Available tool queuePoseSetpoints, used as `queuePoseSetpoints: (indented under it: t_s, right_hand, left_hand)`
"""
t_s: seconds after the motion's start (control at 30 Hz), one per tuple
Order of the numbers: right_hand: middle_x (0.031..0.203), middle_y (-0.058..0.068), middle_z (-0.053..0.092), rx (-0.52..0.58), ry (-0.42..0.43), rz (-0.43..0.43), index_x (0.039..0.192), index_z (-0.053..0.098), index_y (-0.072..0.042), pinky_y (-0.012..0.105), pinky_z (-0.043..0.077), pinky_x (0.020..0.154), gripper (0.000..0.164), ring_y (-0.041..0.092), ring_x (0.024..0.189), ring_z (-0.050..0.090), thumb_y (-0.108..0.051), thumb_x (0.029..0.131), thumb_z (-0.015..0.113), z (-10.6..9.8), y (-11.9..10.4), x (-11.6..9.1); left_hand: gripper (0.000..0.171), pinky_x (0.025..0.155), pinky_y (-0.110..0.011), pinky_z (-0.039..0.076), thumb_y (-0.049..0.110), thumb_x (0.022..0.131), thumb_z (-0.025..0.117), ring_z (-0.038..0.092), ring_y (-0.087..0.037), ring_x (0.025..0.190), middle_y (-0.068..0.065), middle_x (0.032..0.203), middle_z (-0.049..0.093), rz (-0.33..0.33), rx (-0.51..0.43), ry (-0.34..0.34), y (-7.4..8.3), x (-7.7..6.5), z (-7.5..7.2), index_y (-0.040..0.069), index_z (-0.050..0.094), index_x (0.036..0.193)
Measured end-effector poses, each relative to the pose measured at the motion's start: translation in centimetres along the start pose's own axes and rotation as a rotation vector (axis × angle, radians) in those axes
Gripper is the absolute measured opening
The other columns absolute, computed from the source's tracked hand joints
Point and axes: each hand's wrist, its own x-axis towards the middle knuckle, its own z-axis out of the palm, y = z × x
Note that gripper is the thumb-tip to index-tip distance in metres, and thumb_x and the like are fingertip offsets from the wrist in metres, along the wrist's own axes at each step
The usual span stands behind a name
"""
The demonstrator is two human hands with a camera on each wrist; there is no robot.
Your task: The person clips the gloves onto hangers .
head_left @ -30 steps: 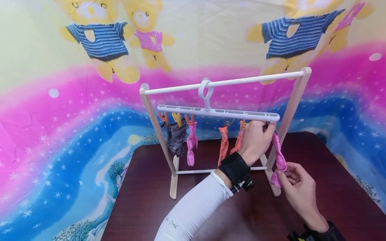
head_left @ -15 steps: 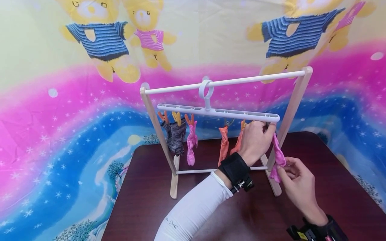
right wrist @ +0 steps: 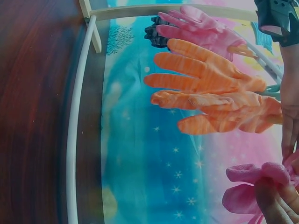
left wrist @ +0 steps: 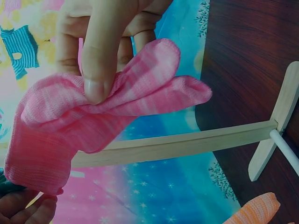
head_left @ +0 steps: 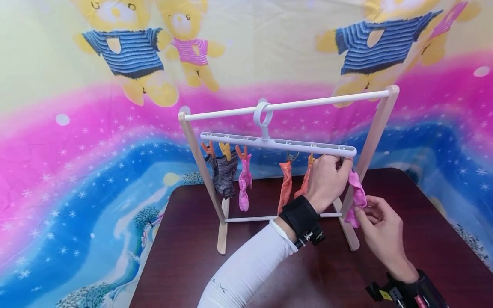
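Note:
A pink knit glove (head_left: 357,190) hangs below the right end of the white hanger bar (head_left: 296,145). My left hand (head_left: 327,177) is up at that end, its fingers at a dark clothespin (left wrist: 10,185) by the glove's cuff (left wrist: 39,161). The clothespin is mostly hidden by those fingers. Lower down, my right hand (head_left: 383,233) pinches the finger part of the glove between thumb and fingers; the left wrist view shows two glove fingers (left wrist: 161,74) sticking out beside the thumb. Orange gloves (right wrist: 201,74) hang just left of my left hand.
The hanger hooks over the top rod (head_left: 319,102) of a wooden stand (head_left: 371,137) on a dark table (head_left: 185,273). Toward its left end, orange and yellow clothespins (head_left: 225,150) hold dark grey gloves (head_left: 225,177) and another pink glove (head_left: 244,184). A patterned cloth (head_left: 96,179) stands behind.
My right hand has risen slightly, lifting the lower part of the pink glove, which now bunches more. My left hand stays in place at the hanger's right end.

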Motion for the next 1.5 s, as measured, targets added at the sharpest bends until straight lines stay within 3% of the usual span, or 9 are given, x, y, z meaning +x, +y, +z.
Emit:
queuePoseSetpoints:
  t_s: [0.57, 0.87, 1.37, 1.5]
  right_hand:
    - [0.093, -0.032, 0.06, -0.011, -0.001, -0.014, 0.114, 0.064, 0.008, 0.001, 0.048, 0.07, 0.032, -0.018, 0.079, 0.061, 0.015, 0.083, 0.069, -0.19, 0.12, 0.58]
    - [0.095, -0.032, 0.059, -0.018, -0.007, -0.016, 0.115, 0.064, 0.008, 0.001, 0.048, 0.071, 0.033, -0.019, 0.079, 0.061, 0.015, 0.083, 0.069, -0.27, 0.14, 0.67]
    - [0.095, -0.032, 0.059, -0.021, -0.006, -0.022, 0.116, 0.064, 0.008, 0.0, 0.047, 0.072, 0.034, -0.019, 0.079, 0.06, 0.015, 0.083, 0.069, -0.3, 0.42, 0.82]
    - [0.096, -0.032, 0.059, -0.013, -0.008, -0.031, 0.115, 0.064, 0.009, 0.0, 0.047, 0.072, 0.034, -0.019, 0.08, 0.06, 0.016, 0.083, 0.069, -0.36, 0.49, 0.85]
  left_hand:
    - [0.039, 0.048, -0.016, 0.027, 0.039, 0.103, 0.056, 0.04, -0.003, 0.053, 0.005, 0.058, 0.04, 0.015, 0.02, 0.003, -0.05, -0.03, 0.3, 0.017, 0.057, 0.07]
    - [0.045, 0.045, -0.018, 0.024, 0.044, 0.102, 0.055, 0.037, -0.006, 0.047, 0.005, 0.054, 0.036, -0.029, 0.042, -0.023, 0.12, -0.12, 0.45, 0.016, 0.053, 0.067]
    - [0.033, 0.044, -0.019, 0.027, 0.044, 0.099, 0.061, 0.038, -0.006, 0.048, 0.005, 0.056, 0.036, -0.061, 0.023, -0.013, 0.33, -0.07, 0.7, 0.018, 0.065, 0.08]
    - [0.038, 0.043, -0.02, 0.026, 0.046, 0.098, 0.062, 0.039, -0.007, 0.047, 0.003, 0.056, 0.035, -0.067, 0.024, -0.01, 0.37, -0.16, 0.72, 0.016, 0.06, 0.075]
